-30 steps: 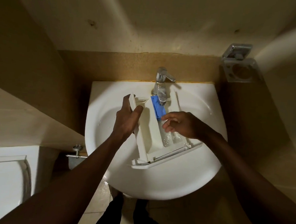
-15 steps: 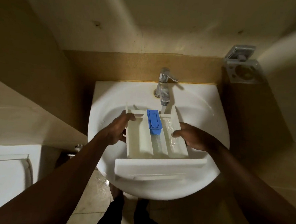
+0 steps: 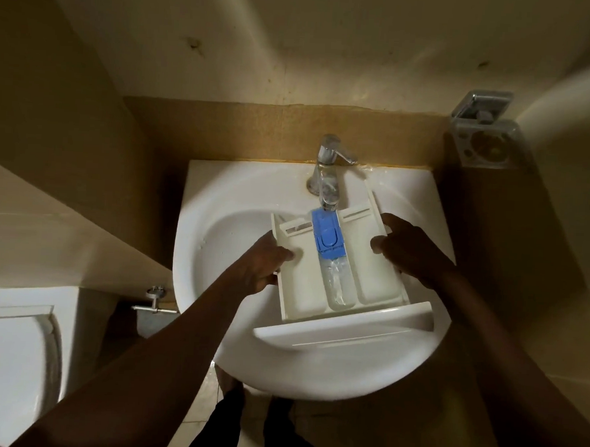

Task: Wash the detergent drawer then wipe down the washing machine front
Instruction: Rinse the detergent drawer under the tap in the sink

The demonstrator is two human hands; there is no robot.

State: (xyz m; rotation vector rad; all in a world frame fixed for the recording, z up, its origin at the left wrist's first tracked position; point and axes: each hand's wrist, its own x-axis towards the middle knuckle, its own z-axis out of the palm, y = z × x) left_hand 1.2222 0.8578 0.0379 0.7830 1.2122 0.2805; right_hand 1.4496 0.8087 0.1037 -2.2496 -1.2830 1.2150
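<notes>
A white detergent drawer [image 3: 300,292] lies open side up over the white sink [image 3: 218,219], its front panel [image 3: 342,331] toward me. A blue insert [image 3: 327,235] sits in the middle channel, right under the chrome tap [image 3: 328,177]. Water runs from the tap onto the insert and pools in the middle compartment [image 3: 338,287]. My left hand [image 3: 260,262] grips the drawer's left wall, thumb over the rim into the left compartment. My right hand [image 3: 412,250] holds the right wall, fingers curled over its edge.
A chrome wall holder [image 3: 483,130] hangs at the upper right. A toilet [image 3: 9,362] stands at the lower left, with a water valve [image 3: 154,301] beside it. Tan walls close in on both sides of the sink. My legs show below the basin.
The drawer went from tilted on its side to flat, then shifted right and turned slightly, so the stream lands on the blue insert. Both hands now hold its side walls.
</notes>
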